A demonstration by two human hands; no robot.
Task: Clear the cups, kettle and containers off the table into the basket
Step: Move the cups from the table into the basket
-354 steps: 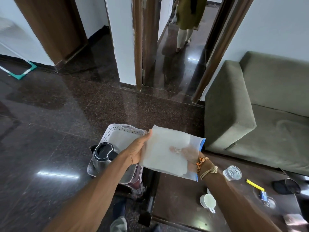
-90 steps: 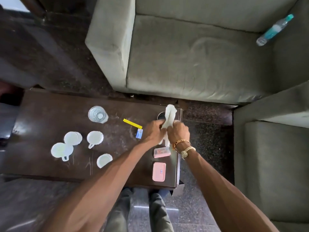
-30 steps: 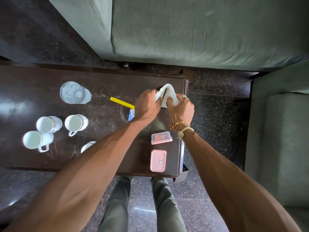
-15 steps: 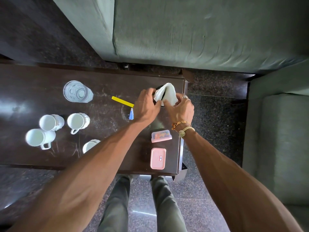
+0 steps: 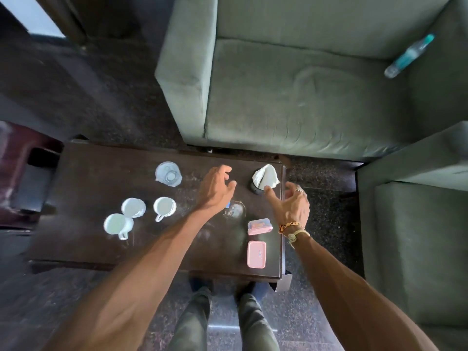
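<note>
Above the right half of the dark table (image 5: 101, 173), the left hand (image 5: 216, 190) and right hand (image 5: 291, 203) hover with fingers loosely spread, holding nothing. A dark cup (image 5: 255, 187) stuffed with white cloth (image 5: 266, 176) stands at the far right corner. A clear-lidded pink container (image 5: 259, 226) and a pink-lidded container (image 5: 256, 254) lie along the right edge. Three white mugs (image 5: 164, 206) and a glass tumbler (image 5: 168, 174) stand left of centre.

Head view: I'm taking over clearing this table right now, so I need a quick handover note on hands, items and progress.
Left hand open, holding nothing, above the table. Right hand open by the white cloth tucked in a dark holder.
On the table: three white cups in view, a glass, two pink containers.
Done: kettle not on the table; basket out of view.
Left: move all of these to the basket.
</note>
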